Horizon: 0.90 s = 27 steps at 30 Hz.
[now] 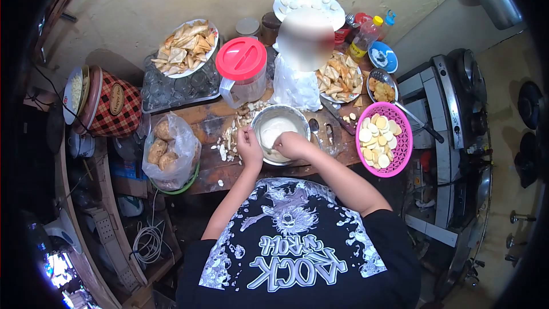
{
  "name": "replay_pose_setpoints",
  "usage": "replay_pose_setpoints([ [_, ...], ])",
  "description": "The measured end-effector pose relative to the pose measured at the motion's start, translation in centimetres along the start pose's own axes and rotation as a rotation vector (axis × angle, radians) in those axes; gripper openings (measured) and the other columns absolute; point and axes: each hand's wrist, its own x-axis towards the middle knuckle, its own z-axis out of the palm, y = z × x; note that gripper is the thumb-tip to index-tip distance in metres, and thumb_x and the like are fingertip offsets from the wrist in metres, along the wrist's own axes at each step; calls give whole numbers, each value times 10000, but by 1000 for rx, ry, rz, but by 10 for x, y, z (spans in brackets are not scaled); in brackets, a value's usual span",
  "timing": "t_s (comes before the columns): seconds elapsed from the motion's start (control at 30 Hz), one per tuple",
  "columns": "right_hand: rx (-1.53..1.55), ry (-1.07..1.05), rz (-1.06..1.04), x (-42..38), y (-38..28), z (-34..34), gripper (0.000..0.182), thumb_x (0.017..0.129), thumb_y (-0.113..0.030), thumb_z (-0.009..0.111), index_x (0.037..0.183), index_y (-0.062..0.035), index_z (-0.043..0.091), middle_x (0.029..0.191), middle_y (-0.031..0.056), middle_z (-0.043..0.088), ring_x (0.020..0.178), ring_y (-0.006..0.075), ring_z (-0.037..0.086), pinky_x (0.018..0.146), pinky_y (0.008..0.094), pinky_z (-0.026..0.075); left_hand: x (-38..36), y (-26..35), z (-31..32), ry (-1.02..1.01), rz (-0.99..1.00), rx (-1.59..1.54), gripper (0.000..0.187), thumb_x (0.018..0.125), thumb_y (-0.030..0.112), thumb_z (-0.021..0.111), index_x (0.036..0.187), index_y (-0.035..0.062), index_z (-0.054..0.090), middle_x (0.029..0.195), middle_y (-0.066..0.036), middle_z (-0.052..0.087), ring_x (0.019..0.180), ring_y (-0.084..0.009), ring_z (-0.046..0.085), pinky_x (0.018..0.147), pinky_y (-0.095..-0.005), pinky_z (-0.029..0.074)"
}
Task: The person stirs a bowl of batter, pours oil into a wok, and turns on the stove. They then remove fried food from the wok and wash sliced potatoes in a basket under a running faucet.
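A round metal bowl (295,110) with a pale, creamy batter (274,125) in it stands near the front edge of the wooden table. My left hand (249,144) is closed at the bowl's left rim, holding it. Over the bowl's right side reaches my right hand (290,145), its fingers bunched together and pointing down to the batter. Whatever those fingertips pinch, if anything, is hidden. Crumbs and peel scraps (230,137) lie left of the bowl, and a dark spoon (314,125) lies right of it.
A pink basket of pale slices (382,137) stands right, a bag of round brown items (166,147) left. Behind are a red-lidded pitcher (241,68), plates of folded triangular pastries (187,48), a white plastic bag (294,86) and a knife (341,119). A stove (452,103) is far right.
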Motion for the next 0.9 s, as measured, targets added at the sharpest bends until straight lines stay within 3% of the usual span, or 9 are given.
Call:
replay_pose_setpoints([
  [0.1,-142,-273,-53,-20,8,-23,223,762,-183,564,935,-115,687,891,126,660,818,257,631,760,340,479,-2,2,-2,19,-8,-15,122,908,135,485,913,22,530,629,27,465,542,-40,390,484,-218,324],
  [0.17,-124,-303,-70,-25,13,-48,224,775,-192,555,937,-111,686,904,132,656,821,252,629,754,336,478,-2,5,-4,9,-7,44,178,926,151,436,930,5,538,724,-32,537,652,-97,484,600,-246,394],
  [0.23,-22,-141,-10,-20,10,-46,227,780,-191,546,938,-106,685,904,142,654,825,261,627,757,336,475,-1,6,-3,33,74,63,237,941,171,387,945,-8,542,806,-77,575,749,-143,532,700,-274,422],
  [0.33,73,47,-4,-1,4,-20,233,788,-190,532,940,-96,682,899,158,651,831,279,623,769,341,469,0,4,-6,9,30,17,328,956,196,304,965,-26,544,921,-130,585,885,-202,539,832,-311,396],
  [0.37,94,98,-16,6,3,-6,236,791,-190,527,940,-92,681,897,164,650,832,285,622,775,343,467,0,-2,-6,8,19,3,337,957,196,292,967,-28,544,925,-131,583,890,-203,536,838,-311,392],
  [0.47,-29,-139,-58,-1,-3,5,243,790,-196,531,952,-86,675,905,164,649,842,291,618,790,349,464,1,-12,-7,7,-10,-38,355,958,194,271,972,-32,544,933,-130,578,903,-203,530,850,-309,384],
  [0.6,-20,-300,-31,-27,16,-40,238,793,-228,553,958,-113,681,889,124,662,811,230,632,756,320,477,2,-11,-6,7,-36,-49,351,958,192,275,973,-33,544,939,-124,575,913,-201,526,854,-306,380],
  [0.83,61,156,96,-11,-12,-25,252,810,-209,496,951,-92,670,910,178,635,850,325,607,802,382,459,-1,-6,-6,12,-10,-14,362,952,207,275,979,-23,553,930,-101,570,833,-156,488,797,-281,368],
  [0.9,60,14,-47,4,-9,-1,254,797,-218,512,956,-95,667,914,177,635,854,326,606,796,389,459,2,-10,-5,24,-2,-17,324,948,190,301,959,-26,543,925,-119,578,876,-188,517,828,-299,380],
])
